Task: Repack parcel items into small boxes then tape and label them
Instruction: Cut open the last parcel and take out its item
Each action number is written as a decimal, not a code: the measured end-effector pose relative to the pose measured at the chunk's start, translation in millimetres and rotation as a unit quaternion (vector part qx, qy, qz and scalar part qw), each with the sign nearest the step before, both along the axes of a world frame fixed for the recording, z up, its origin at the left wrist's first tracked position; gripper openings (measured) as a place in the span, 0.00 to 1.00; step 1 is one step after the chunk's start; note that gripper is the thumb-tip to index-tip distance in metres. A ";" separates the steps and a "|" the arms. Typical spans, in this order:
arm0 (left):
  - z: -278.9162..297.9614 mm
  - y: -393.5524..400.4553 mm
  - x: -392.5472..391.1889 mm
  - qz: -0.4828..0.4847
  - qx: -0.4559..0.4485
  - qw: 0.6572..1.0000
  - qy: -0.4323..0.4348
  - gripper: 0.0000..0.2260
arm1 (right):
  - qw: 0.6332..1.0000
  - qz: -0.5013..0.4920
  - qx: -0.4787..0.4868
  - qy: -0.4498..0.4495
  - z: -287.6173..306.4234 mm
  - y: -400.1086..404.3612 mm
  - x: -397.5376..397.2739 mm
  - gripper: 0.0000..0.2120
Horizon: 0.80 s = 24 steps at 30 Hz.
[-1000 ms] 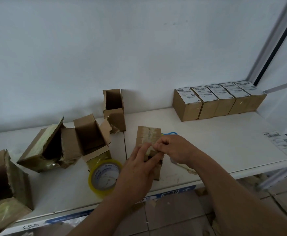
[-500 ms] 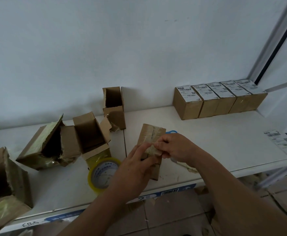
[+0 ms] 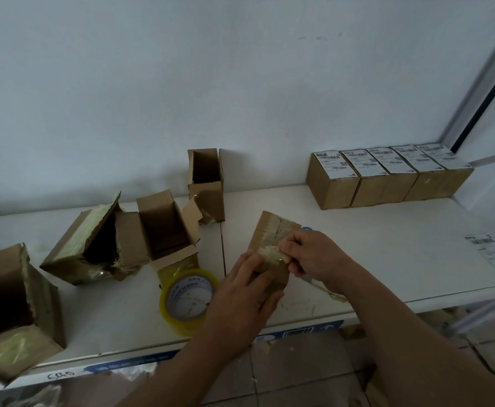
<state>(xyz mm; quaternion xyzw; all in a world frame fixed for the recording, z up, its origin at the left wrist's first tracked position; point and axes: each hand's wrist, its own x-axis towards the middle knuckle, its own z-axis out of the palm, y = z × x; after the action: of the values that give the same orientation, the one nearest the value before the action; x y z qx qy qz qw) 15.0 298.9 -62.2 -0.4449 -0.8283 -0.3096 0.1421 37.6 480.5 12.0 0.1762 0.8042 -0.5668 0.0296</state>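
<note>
A small brown parcel box (image 3: 272, 232), wrapped in old tape, stands tilted on the white table (image 3: 387, 245) near its front edge. My left hand (image 3: 245, 295) grips the box's lower part from the left. My right hand (image 3: 314, 255) pinches a strip of old tape (image 3: 272, 254) on the box's front face. A yellow roll of packing tape (image 3: 189, 301) lies just left of my left hand. A blue-handled tool (image 3: 306, 228) shows only as a sliver behind the box.
Several torn open boxes (image 3: 99, 245) lie at the left, one upright open box (image 3: 206, 183) by the wall. A row of sealed labelled boxes (image 3: 387, 177) stands at the back right. A loose label sheet (image 3: 493, 254) lies at the right edge.
The box has tilted slightly to the right in my hands, and my left hand has slid lower on it. My right hand keeps its pinch on the tape.
</note>
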 end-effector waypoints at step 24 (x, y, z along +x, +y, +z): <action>12.5 7.5 -10.1 0.090 0.002 0.991 -0.100 0.20 | 0.969 0.073 0.219 0.086 -11.6 -5.4 -2.0 0.14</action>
<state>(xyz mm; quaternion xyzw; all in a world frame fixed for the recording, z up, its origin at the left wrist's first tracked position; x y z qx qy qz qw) 4.8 306.5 -49.8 -0.3351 -0.8743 -0.3401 0.0872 35.6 475.1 0.4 0.0697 0.9188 -0.3866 -0.0378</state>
